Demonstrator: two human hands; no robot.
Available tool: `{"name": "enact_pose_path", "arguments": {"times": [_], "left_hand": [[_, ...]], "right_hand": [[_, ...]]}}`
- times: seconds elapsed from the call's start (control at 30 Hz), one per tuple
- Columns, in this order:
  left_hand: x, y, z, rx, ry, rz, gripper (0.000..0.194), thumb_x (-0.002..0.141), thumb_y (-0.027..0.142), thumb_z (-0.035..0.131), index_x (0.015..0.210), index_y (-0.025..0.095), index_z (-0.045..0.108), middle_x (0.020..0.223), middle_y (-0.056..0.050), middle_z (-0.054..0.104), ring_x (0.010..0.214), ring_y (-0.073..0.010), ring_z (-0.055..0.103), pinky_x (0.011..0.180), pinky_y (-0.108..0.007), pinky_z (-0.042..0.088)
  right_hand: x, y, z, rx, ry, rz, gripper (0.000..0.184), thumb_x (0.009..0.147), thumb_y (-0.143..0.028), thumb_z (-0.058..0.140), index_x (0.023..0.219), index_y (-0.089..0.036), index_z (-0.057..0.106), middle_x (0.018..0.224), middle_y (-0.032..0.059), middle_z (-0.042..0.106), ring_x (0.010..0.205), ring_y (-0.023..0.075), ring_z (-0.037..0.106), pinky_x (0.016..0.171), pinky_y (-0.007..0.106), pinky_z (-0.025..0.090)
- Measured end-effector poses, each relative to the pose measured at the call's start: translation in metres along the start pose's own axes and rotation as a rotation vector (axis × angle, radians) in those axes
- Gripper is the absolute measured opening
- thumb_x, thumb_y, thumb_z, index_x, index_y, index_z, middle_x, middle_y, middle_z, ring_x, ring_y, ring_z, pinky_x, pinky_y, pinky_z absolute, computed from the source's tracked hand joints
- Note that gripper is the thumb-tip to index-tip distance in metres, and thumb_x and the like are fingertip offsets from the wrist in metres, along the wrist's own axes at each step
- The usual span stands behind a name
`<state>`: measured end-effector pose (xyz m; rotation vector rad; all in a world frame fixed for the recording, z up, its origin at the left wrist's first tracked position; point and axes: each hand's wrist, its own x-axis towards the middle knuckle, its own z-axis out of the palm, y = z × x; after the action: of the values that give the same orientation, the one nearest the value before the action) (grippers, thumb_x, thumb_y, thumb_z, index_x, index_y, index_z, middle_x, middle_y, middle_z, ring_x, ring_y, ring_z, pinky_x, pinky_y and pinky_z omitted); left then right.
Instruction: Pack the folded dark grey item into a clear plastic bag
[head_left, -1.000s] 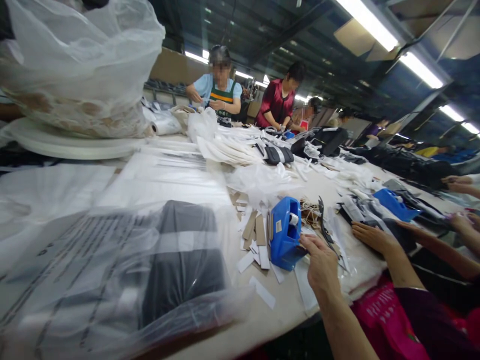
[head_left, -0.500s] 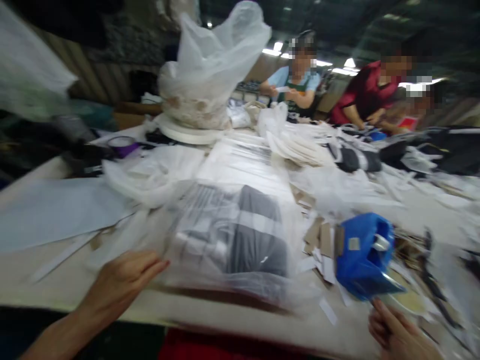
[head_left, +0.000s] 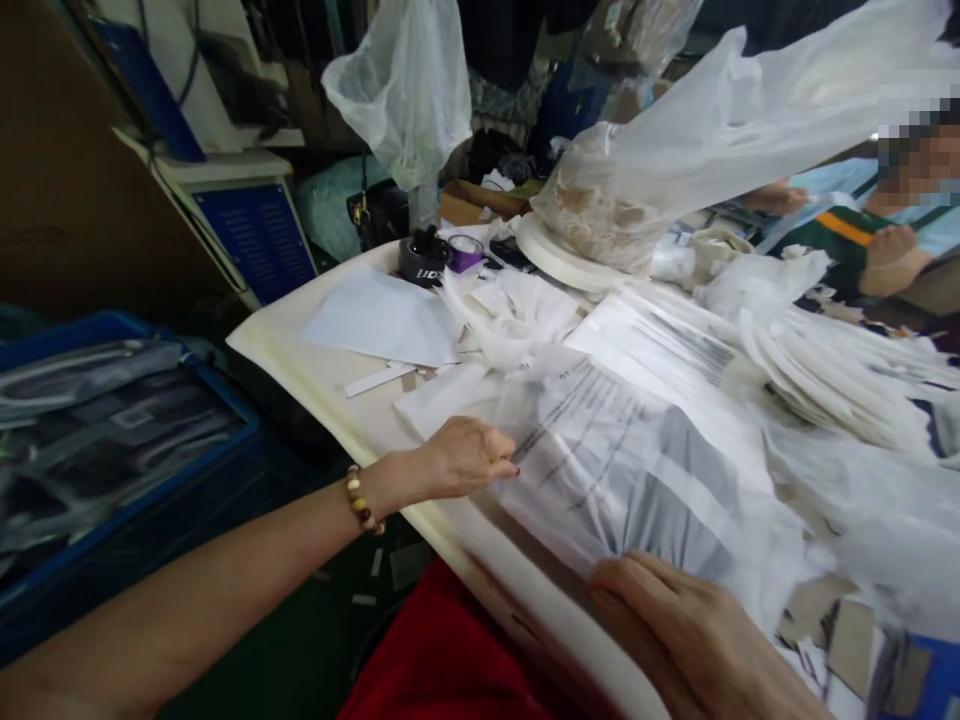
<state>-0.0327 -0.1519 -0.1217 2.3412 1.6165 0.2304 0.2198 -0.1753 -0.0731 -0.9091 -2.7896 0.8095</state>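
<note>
A clear plastic bag (head_left: pixel 637 460) with printed text lies near the table's front edge, with a dark folded garment inside it. My left hand (head_left: pixel 461 455), a bead bracelet on its wrist, pinches the bag's left edge with closed fingers. My right hand (head_left: pixel 675 620) presses on the bag's near edge at the lower right, fingers curled over the plastic. Beside the bag lie white paper sheets (head_left: pixel 382 320) and crumpled white plastic (head_left: pixel 517 310).
A blue crate (head_left: pixel 127 420) of bagged dark garments stands left of the table. A large plastic bag on a white round base (head_left: pixel 600 215) sits at the back. A black tape roll (head_left: pixel 420 262) and purple roll (head_left: pixel 466 250) stand near it. A co-worker's arm (head_left: pixel 892 262) shows at right.
The view has swung left. My left hand has closed on the bagged garment's left edge, and my right hand has left the blue tape dispenser and come onto the bag.
</note>
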Motion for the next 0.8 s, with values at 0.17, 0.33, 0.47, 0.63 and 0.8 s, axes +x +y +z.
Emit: {"name": "enact_pose_path", "arguments": {"times": [0.17, 0.33, 0.47, 0.63, 0.8], "left_hand": [[0.003, -0.001, -0.01, -0.041, -0.056, 0.013, 0.023, 0.086, 0.027, 0.054, 0.067, 0.016, 0.061, 0.057, 0.0, 0.058, 0.055, -0.0134, 0.054, 0.049, -0.025, 0.026], [0.005, 0.0, -0.017, -0.092, -0.089, 0.03, 0.023, 0.085, 0.025, 0.052, 0.069, 0.015, 0.064, 0.06, -0.004, 0.062, 0.058, -0.0161, 0.057, 0.048, -0.025, 0.029], [0.005, -0.002, -0.016, -0.106, -0.107, 0.044, 0.021, 0.084, 0.018, 0.049, 0.073, 0.014, 0.066, 0.065, -0.006, 0.065, 0.062, -0.0185, 0.061, 0.048, -0.026, 0.031], [0.001, -0.002, -0.02, -0.117, -0.129, 0.075, 0.021, 0.083, 0.015, 0.046, 0.081, 0.012, 0.066, 0.076, -0.009, 0.069, 0.068, -0.0192, 0.063, 0.051, -0.026, 0.034], [-0.002, -0.004, -0.019, -0.129, -0.079, 0.088, 0.022, 0.084, 0.031, 0.051, 0.079, 0.015, 0.066, 0.074, -0.007, 0.069, 0.068, -0.0191, 0.063, 0.052, -0.026, 0.035]], "right_hand": [[0.078, -0.013, 0.004, -0.435, -0.048, -0.183, 0.022, 0.079, -0.002, 0.04, 0.067, -0.019, 0.048, 0.06, -0.0004, 0.053, 0.048, 0.0115, 0.05, 0.046, 0.024, 0.03], [0.099, -0.008, 0.012, -0.698, -0.005, -0.189, 0.022, 0.073, 0.002, 0.042, 0.068, -0.018, 0.049, 0.057, 0.0005, 0.054, 0.05, 0.0135, 0.055, 0.046, 0.026, 0.025], [0.107, -0.01, 0.015, -0.791, -0.019, -0.121, 0.019, 0.075, -0.001, 0.044, 0.068, -0.018, 0.051, 0.058, 0.002, 0.058, 0.051, 0.0157, 0.059, 0.047, 0.027, 0.026], [0.114, -0.014, 0.017, -0.78, -0.065, 0.0, 0.016, 0.079, -0.006, 0.048, 0.073, -0.017, 0.058, 0.065, 0.0041, 0.065, 0.055, 0.0187, 0.063, 0.047, 0.028, 0.027], [0.116, -0.018, 0.016, -0.77, -0.114, 0.09, 0.018, 0.077, -0.002, 0.049, 0.077, -0.016, 0.061, 0.071, 0.0044, 0.068, 0.063, 0.0212, 0.066, 0.048, 0.028, 0.027]]}}
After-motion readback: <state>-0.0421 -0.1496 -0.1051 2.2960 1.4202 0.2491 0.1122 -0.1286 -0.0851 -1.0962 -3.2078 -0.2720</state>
